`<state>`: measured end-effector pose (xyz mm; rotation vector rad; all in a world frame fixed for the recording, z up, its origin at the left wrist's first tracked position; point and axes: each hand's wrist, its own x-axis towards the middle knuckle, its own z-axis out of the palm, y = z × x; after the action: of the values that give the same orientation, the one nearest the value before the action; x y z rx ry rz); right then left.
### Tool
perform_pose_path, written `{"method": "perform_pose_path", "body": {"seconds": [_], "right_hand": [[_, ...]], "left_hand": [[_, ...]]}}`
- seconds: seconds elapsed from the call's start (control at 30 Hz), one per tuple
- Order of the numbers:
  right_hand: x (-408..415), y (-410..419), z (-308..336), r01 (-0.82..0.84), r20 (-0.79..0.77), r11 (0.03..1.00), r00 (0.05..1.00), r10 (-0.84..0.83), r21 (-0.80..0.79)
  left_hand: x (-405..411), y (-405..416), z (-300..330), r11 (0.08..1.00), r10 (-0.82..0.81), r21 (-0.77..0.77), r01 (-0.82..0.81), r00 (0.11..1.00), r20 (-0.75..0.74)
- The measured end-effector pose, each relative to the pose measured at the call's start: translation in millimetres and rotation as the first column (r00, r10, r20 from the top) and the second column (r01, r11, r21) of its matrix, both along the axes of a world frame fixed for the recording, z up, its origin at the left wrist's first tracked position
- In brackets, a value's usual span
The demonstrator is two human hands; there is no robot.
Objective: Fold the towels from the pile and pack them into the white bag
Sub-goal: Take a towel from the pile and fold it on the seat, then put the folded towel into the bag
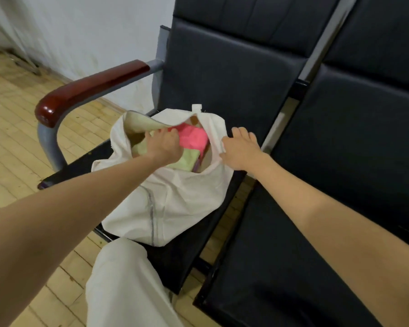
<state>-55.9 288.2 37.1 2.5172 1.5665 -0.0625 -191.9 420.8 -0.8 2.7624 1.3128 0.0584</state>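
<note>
Towels sit packed inside the white bag (168, 204), which stands open on the left black seat of the bench (222, 86), a pink towel (194, 138) at the far side and a pale green towel (184, 159) nearer. The left hand (163, 145) reaches into the mouth, its fingers (172, 133) curled down onto the pink towel. The right hand (241, 149) rests on the bag's right rim, fingers fairly straight, while a leg in pale trousers (123, 284) shows near the seat's front edge.
</note>
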Motion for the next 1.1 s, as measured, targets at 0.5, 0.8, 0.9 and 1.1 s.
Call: {"method": "perform_pose_path", "body": {"seconds": [0.5, 0.8, 0.9, 1.1], "right_hand": [[76, -349, -10, 0.527, -0.212, 0.849, 0.834, -0.509, 0.035], [92, -584, -44, 0.807, -0.306, 0.561, 0.590, -0.747, 0.185], [99, -636, -46, 0.861, -0.334, 0.455, 0.508, -0.794, 0.228], [115, -694, -62, 0.874, -0.345, 0.406, 0.480, -0.806, 0.267]], "left_hand": [[128, -270, 37, 0.822, -0.554, -0.129, 0.554, 0.831, 0.042], [208, -454, 8, 0.578, -0.794, -0.277, 0.768, 0.607, 0.027], [227, -506, -1, 0.485, -0.846, -0.318, 0.815, 0.529, 0.067], [251, -588, -17, 0.301, -0.908, -0.354, 0.886, 0.379, 0.178]]}}
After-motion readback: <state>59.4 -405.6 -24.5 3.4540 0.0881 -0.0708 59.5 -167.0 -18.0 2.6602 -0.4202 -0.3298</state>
